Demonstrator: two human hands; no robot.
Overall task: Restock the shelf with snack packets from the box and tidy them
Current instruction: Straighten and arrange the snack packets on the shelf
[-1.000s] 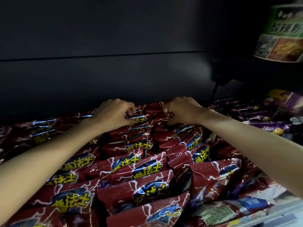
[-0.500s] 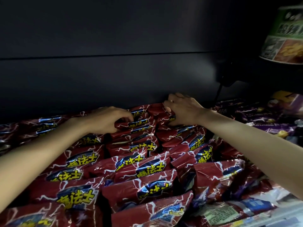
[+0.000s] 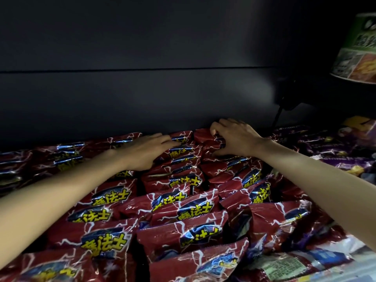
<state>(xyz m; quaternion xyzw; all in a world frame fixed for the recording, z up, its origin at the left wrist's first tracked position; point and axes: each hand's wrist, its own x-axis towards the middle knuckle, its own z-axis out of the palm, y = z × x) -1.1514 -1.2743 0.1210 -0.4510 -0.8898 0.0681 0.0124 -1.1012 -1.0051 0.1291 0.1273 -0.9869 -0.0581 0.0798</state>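
Reaching deep into the shelf, both bare arms stretch toward the back row at mid-frame. The left hand (image 3: 147, 152) lies flat, its fingers straight and together, palm down on the tops of the red snack packets (image 3: 181, 204) left of centre; it holds nothing, only rests on the wrappers. The right hand (image 3: 234, 139), a little higher and just right of centre, has its fingers curled, thumb and forefinger pinching the crumpled top edge of the rearmost red packet (image 3: 203, 135) close against the dark back panel (image 3: 142, 98). The two hands are near each other but apart, with one column of packets between them. The red packets, printed with yellow characters on blue, fill the lower half of the frame in overlapping rows, each leaning on the one behind. At the right edge lie purple packets (image 3: 333, 147), and in the upper right corner sits a green paper cup (image 3: 360, 53). A pale packet with small print (image 3: 284, 267) lies at lower right.
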